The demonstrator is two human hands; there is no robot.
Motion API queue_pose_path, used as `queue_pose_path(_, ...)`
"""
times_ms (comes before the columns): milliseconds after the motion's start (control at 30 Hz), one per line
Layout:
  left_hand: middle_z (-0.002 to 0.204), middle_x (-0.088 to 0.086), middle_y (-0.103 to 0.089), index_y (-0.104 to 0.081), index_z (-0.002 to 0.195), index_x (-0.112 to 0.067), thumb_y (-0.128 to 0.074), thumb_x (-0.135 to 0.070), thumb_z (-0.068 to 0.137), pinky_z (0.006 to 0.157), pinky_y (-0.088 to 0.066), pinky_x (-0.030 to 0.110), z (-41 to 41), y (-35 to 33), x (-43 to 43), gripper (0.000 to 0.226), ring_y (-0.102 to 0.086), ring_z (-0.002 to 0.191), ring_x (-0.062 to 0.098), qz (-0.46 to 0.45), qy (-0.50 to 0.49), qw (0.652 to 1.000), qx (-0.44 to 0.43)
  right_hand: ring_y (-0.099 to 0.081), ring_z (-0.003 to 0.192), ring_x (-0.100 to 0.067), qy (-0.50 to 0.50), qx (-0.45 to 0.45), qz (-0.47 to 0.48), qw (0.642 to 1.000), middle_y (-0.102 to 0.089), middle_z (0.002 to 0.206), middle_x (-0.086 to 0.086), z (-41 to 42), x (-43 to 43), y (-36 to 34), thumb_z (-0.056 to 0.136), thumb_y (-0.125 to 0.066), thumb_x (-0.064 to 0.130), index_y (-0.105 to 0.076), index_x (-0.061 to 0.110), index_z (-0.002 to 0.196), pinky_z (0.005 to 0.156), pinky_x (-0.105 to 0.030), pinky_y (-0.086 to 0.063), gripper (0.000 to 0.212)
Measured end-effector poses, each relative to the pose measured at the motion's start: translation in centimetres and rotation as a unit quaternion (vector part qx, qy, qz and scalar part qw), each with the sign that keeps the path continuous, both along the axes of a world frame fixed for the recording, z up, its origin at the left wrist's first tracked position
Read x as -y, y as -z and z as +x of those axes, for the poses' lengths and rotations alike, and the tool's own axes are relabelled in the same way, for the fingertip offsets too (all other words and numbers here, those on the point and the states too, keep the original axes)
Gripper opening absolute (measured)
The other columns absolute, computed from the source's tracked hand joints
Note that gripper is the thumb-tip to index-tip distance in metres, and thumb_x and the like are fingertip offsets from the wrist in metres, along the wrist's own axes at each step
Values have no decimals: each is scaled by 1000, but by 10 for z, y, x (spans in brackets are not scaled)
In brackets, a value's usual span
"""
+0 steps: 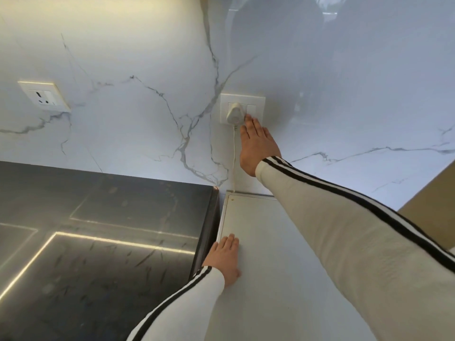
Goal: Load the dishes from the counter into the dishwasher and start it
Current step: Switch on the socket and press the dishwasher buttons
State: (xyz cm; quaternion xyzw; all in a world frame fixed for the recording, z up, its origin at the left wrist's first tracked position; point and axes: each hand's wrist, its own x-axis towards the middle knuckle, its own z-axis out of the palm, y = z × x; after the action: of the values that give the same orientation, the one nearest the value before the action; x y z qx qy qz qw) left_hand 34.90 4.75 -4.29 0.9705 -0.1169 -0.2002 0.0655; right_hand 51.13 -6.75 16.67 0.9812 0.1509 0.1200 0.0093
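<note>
Head view, single entry. Wall: glossy white marble-look backsplash with grey veins, with dark blurred reflections at its upper right. Left fitting: white wall socket plate, nothing plugged in; any lettering on it is too small to read. Centre fitting: white switch-and-socket plate, carrying a white plug on its left part and rocker switches to the plug's right. White cord hangs straight down from the plug and goes behind the rear edge of the appliance below. Right hand: reaches up to the plate, fingers straight and pressed together, fingertips touching the plate just beside the plug's right edge, at the foot of the rockers; it grips nothing. Right sleeve: beige, with black and white stripes along its length. White appliance top: flat and matt, set against the wall directly under the switch plate, just beside the dark counter and lower than it; whether this is the dishwasher cannot be told, as only its top shows. Left hand: laid palm down on the appliance top near its left edge, fingers straight and close together, holding nothing. Left sleeve: cream, with black stripes. Dark stone counter: polished, streaked, with bright strip-light reflections across it, filling the lower left. Tan panel: at the right edge, beyond the right arm.
</note>
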Motion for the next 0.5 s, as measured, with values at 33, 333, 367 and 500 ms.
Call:
queue_pose_path(33, 167, 4, 6, 2, 158, -13, -62, -37, 91, 125, -6, 40, 1, 1, -1, 95, 2, 153, 22, -6, -6, 1000, -8, 10, 152, -24, 4, -3, 1, 1000, 15, 164, -8, 2, -1, 1, 98, -39, 19, 1, 9, 157, 124, -41, -5, 72)
queue_pose_path(333, 167, 5, 1, 0, 158, -13, -73, -41, 83, 124, -11, 41, 18, 2, -3, 108, -2, 153, 22, -19, -15, 999, -28, 10, 152, -26, 12, 6, 1, 1000, 16, 164, -11, 2, 0, 12, 97, -40, 22, -5, 7, 157, 124, -43, -6, 71)
queue_pose_path(367, 166, 6, 0, -1, 158, -12, -74, -41, 82, 124, -12, 42, 20, 1, -3, 109, -3, 153, 23, -19, -13, 999, -28, 10, 152, -26, 12, 6, -4, 1000, 17, 164, -11, 2, 1, 12, 97, -41, 22, -5, 7, 157, 124, -43, -6, 71)
queue_pose_path(500, 166, 8, -3, -5, 157, -11, -77, -41, 80, 123, -17, 42, 21, 0, -2, 110, -7, 153, 25, -19, -6, 1000, -23, 11, 152, -26, 10, 2, -12, 1000, 18, 163, -10, 2, 3, 11, 97, -40, 22, -3, 7, 157, 124, -43, -5, 72)
